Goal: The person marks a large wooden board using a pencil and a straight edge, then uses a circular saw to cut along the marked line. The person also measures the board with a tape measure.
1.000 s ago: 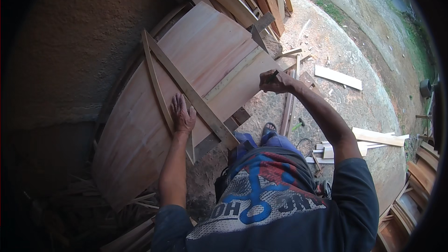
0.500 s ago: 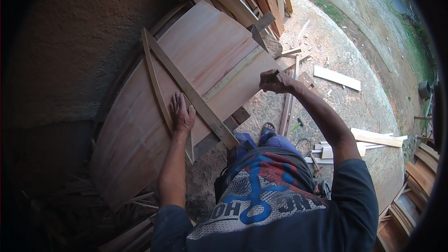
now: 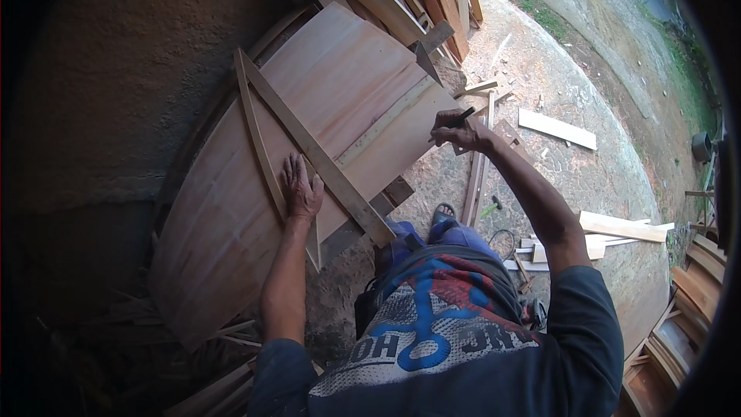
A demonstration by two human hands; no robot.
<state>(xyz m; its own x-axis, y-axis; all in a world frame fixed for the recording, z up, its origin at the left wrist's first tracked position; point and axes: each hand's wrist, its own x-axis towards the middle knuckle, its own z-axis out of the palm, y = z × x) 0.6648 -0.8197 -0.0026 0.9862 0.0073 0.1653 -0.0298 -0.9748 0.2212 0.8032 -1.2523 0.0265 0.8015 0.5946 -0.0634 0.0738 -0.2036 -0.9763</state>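
Observation:
A large reddish plywood sheet (image 3: pixel 220 208) lies in front of me at a slant. Across it rests a narrow wedge-shaped frame of wooden strips, with a wide strip (image 3: pixel 307 140) on one side and a thin strip (image 3: pixel 256 127) on the other. My left hand (image 3: pixel 301 189) presses flat between these strips, fingers stretched out. Above the sheet's right edge, my right hand (image 3: pixel 457 131) is closed round a dark pen (image 3: pixel 467 113). The pen's upper end sticks out past the fingers, and its tip points down toward the sheet's edge.
Long boards (image 3: pixel 440 0) lean at the far side. A white plank (image 3: pixel 557 130) and a pile of offcuts (image 3: pixel 594 243) lie on the concrete to the right. A green-headed hammer (image 3: pixel 492 206) is on the ground near my foot. A rough wall (image 3: pixel 93 108) rises at left.
My right hand has turned and shifted slightly, so the pen now shows more clearly and leans the other way. My left hand and the wooden frame stay in place.

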